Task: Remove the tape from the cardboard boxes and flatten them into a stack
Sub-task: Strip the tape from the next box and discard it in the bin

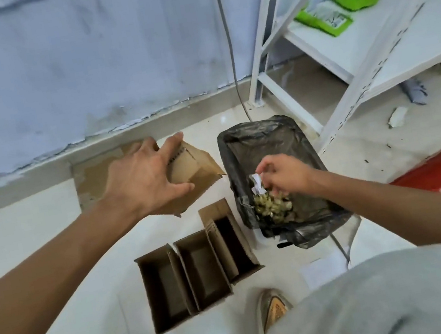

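Tape to bin, box in hand.

Left hand [145,179] grips a small brown cardboard box [193,171] above the floor; right hand [285,175] pinches a crumpled white tape scrap [257,185] over the black-lined waste bin [238,140]. Best to let go low inside the liner so the tape doesn't cling. Three open brown cartons [198,269] stand just beside the bin; clear tile lies left for stacking.

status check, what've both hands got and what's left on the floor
Left hand grips a cardboard box. Right hand pinches a tape scrap over the bin. Three open boxes unflattened. Nothing blocking.
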Demonstrator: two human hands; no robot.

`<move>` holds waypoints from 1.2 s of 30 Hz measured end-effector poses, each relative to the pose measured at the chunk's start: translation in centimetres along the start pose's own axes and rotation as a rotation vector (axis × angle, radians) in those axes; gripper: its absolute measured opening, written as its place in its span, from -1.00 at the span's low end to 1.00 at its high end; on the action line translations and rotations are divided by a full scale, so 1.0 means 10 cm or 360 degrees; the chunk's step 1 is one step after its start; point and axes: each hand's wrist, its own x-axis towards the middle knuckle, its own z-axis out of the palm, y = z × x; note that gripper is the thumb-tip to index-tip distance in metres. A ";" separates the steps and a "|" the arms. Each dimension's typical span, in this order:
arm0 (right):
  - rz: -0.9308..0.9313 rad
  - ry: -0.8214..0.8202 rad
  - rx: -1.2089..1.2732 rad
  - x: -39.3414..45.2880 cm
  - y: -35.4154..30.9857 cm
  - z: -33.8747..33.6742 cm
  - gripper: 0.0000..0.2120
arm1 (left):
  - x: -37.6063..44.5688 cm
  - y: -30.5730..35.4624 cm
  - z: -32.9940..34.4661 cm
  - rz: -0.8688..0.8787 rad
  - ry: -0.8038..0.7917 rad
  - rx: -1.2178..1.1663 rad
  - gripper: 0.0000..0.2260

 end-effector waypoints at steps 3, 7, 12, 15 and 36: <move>-0.0242 -0.0043 0.0134 -0.29 -0.89 -0.18 -0.90 | -0.25 -0.14 -0.47 -0.0093 0.0036 -0.0134 -0.14; -0.0434 -0.0367 0.0368 -0.82 -2.10 -0.24 -0.74 | -0.64 -0.39 -1.17 -0.0440 0.0124 -0.0294 -0.08; -0.0567 -0.0227 0.0569 -1.29 -3.02 0.02 -0.68 | -1.11 -0.73 -1.71 -0.0774 0.0216 -0.1310 -0.07; -0.0566 -0.0079 0.0598 -1.36 -3.35 0.16 -0.62 | -1.39 -0.92 -1.79 -0.0803 0.0429 -0.1773 -0.41; -0.0904 0.0252 -0.0164 -0.84 -3.36 0.33 -0.19 | -1.36 -1.54 -1.45 -0.1022 0.0616 -0.2117 -0.87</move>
